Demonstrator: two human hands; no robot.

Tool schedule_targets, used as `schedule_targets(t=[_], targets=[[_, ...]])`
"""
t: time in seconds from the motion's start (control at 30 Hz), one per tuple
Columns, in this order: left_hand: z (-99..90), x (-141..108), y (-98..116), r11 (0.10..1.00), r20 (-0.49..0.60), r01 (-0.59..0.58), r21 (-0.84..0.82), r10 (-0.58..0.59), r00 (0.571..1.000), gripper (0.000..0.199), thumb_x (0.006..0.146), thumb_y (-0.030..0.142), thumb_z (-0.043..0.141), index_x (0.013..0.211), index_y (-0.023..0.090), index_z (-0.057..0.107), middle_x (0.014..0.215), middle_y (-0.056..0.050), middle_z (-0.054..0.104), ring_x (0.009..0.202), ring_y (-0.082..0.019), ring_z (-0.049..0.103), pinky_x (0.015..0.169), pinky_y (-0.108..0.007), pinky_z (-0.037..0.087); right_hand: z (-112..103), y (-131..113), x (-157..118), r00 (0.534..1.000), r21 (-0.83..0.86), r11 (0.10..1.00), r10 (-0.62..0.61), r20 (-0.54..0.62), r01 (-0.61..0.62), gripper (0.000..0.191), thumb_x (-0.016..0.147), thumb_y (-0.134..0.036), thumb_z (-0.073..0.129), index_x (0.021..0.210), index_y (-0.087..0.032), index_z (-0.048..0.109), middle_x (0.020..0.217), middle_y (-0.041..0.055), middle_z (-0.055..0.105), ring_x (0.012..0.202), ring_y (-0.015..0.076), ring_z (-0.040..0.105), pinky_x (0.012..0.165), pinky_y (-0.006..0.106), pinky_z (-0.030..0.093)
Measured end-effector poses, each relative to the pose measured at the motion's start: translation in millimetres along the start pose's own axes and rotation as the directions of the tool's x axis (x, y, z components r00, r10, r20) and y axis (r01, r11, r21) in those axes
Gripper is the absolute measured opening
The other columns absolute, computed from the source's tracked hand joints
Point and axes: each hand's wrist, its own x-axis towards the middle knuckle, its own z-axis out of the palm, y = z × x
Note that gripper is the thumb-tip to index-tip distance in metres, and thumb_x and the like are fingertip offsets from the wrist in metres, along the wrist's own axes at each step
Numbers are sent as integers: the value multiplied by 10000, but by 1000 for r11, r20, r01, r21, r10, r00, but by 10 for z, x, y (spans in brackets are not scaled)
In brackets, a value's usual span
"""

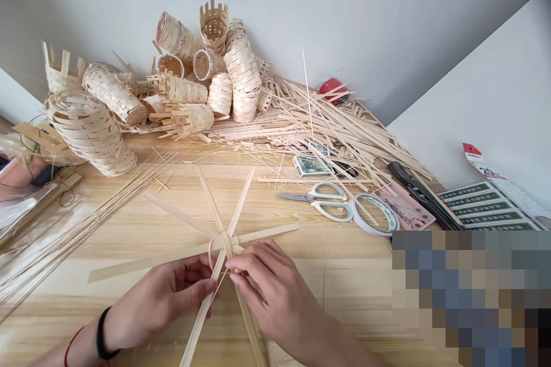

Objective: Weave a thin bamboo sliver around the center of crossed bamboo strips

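1. Pale woven bamboo baskets [185, 89] and a heap of loose strips [344, 126] lie well beyond; green-handled steel scissors [321, 198] sit rightward on the light wooden table [353, 269].
2. The flat bamboo-strip star [226, 238] sits between both hands.
3. The left hand [163, 298] and right hand [271, 292] pinch it, apparently at its bound centre.

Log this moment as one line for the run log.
left hand: holds bamboo strip | right hand: pinches strip crossing | nearby: woven baskets

Bare left hand [161, 298], black wristband [102, 334] — thin red cord [69, 347] just beside it

Bright, even light; faint shadows; edges bowed; pixelated patch [471, 298] lower right.
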Motion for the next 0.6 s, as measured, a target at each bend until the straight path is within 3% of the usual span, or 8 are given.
schedule_targets(t=[0.1, 0.17, 0.27, 0.37, 0.47, 0.53, 0.6], targets=[[-15, -47, 36, 960, 38, 51, 276, -64, 997, 425, 1024, 530, 471, 800, 188, 588, 715, 1, 641, 641, -140, 570, 621, -233, 448, 3, 66, -5, 999, 10, 1000, 28, 40, -29, 199, 984, -10, 511, 1039, -195, 557, 932, 33, 674, 837, 188, 585, 835, 339, 453], [-49, -105, 62, 849, -2, 45, 527, -52, 999, 494, 1036, 510, 433, 662, 192, 486, 586, 23, 548, 530, -113, 457, 528, -230, 353, 22, 122, -14, 996, 10, 999, 49, 74, -50, 205, 978, -9, 505, 1027, -203, 551, 923, 30, 666, 842, 193, 591, 827, 338, 458], [-92, -197, 102, 636, -69, -69, 768, 189, 979, 503, 1055, 455, 401, 625, 196, 439, 557, 33, 477, 517, -112, 407, 525, -239, 337, 66, 178, -27, 995, -12, 998, 66, 78, -65, 220, 957, -2, 526, 1015, -212, 557, 907, 23, 665, 839, 197, 603, 814, 330, 469], [-66, -213, 145, 530, -76, -167, 832, 407, 910, 401, 1069, 383, 418, 736, 213, 564, 647, 19, 590, 582, -129, 559, 590, -224, 449, 123, 177, -40, 997, -26, 998, 58, 41, -57, 241, 917, 6, 588, 1006, -217, 572, 906, 16, 682, 838, 190, 632, 810, 308, 485], [21, -124, 149, 418, -11, -259, 871, 543, 840, 151, 1009, 341, 557, 952, 236, 651, 892, -28, 708, 760, -177, 683, 688, -248, 555, 185, 148, -59, 999, -69, 997, 32, 17, -31, 270, 851, 20, 642, 966, -214, 574, 888, 9, 695, 815, 183, 659, 809, 296, 501], [77, -41, 114, 335, 49, -287, 898, 571, 819, 125, 935, 332, 668, 1018, 241, 652, 986, -57, 723, 868, -228, 704, 750, -296, 594, 210, 130, -71, 999, -114, 993, 14, 31, -10, 268, 828, 12, 664, 951, -209, 573, 888, 12, 700, 811, 183, 670, 802, 291, 511], [112, 25, 62, 316, 74, -284, 906, 541, 838, 78, 935, 271, 656, 1005, 241, 641, 984, -61, 721, 896, -244, 700, 786, -327, 601, 206, 111, -74, 998, -146, 989, -3, 65, 12, 266, 831, 3, 666, 967, -205, 573, 909, 16, 703, 828, 181, 676, 804, 286, 519]])
